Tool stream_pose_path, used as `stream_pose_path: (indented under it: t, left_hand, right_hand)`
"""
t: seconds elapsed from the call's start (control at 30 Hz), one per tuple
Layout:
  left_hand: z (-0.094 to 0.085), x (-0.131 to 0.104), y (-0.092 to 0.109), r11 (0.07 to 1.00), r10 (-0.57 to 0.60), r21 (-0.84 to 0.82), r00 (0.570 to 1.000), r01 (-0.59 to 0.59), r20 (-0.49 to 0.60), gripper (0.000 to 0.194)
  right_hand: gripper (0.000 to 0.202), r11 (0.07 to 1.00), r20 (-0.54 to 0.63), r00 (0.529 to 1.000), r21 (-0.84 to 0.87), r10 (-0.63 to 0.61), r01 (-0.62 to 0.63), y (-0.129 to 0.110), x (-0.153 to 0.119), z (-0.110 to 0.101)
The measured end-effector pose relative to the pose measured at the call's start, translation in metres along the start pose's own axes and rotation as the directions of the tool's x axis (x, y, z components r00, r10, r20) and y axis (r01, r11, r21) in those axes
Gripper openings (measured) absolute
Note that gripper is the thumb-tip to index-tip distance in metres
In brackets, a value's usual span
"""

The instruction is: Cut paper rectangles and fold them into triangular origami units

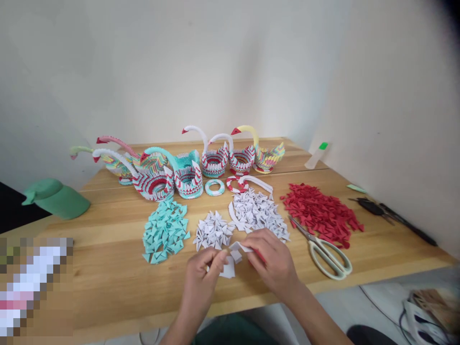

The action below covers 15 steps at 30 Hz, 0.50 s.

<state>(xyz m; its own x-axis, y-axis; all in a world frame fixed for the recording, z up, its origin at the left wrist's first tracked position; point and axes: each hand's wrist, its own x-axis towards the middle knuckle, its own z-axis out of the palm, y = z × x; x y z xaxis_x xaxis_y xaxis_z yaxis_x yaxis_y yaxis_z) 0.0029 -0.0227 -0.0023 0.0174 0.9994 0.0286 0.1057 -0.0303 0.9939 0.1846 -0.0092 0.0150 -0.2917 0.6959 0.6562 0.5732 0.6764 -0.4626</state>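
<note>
Near the table's front edge, my right hand pinches a folded piece of white paper between thumb and fingers. Something red shows beneath that hand, mostly covered. Just across from it, my left hand is closed, thumb pressed to forefinger; what it grips, if anything, is hidden. Between the two hands lie small white paper pieces on the wood. Right behind them are a small pile of white folded paper triangles and a larger white pile.
Turquoise triangles lie to the left, red triangles to the right beside scissors. Several folded-paper swans line the back, with a paper ring before them. A green jug sits far left, a black-handled tool far right.
</note>
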Motion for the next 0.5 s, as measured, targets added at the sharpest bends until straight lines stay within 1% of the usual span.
stream_pose_path:
  t: [0.07,0.1,0.2,0.27,0.37,0.43,0.5]
  left_hand:
    - [0.0029,-0.0003,0.0012,0.995,-0.061,-0.071,0.991,0.07,0.117,0.045]
    - [0.0045,0.0005,0.0017,0.99,-0.085,-0.099,0.985,0.1,0.148,0.047]
    - [0.0075,0.0049,0.0015,0.974,-0.142,-0.157,0.98,0.164,0.141,0.046]
    - [0.0075,0.0078,0.0002,0.958,-0.184,-0.195,0.973,0.21,0.14,0.044]
    - [0.0055,0.0092,-0.0013,0.95,-0.208,-0.201,0.965,0.238,0.157,0.04]
    - [0.004,0.0083,-0.001,0.967,-0.173,-0.161,0.972,0.198,0.16,0.038]
    - [0.003,0.0068,0.0007,0.986,-0.111,-0.104,0.981,0.129,0.159,0.033]
  right_hand:
    - [0.02,0.997,-0.015,0.998,-0.044,-0.056,0.055,-0.0002,-0.0019,0.0017]
    - [0.021,0.995,-0.02,0.996,-0.056,-0.087,0.086,-0.0008,-0.0028,0.0028]
    - [0.023,0.981,-0.039,0.983,-0.088,-0.178,0.175,-0.0032,-0.0044,0.0064]
    - [0.022,0.976,-0.037,0.979,-0.094,-0.199,0.195,-0.0032,-0.0051,0.0081]
    - [0.021,0.987,-0.01,0.987,-0.025,-0.16,0.16,0.0,-0.0062,0.0089]
    - [0.019,0.993,0.024,0.995,0.057,-0.101,0.099,0.0023,-0.0065,0.0086]
    - [0.015,0.991,0.063,0.998,0.134,-0.03,0.021,0.0029,-0.006,0.0082]
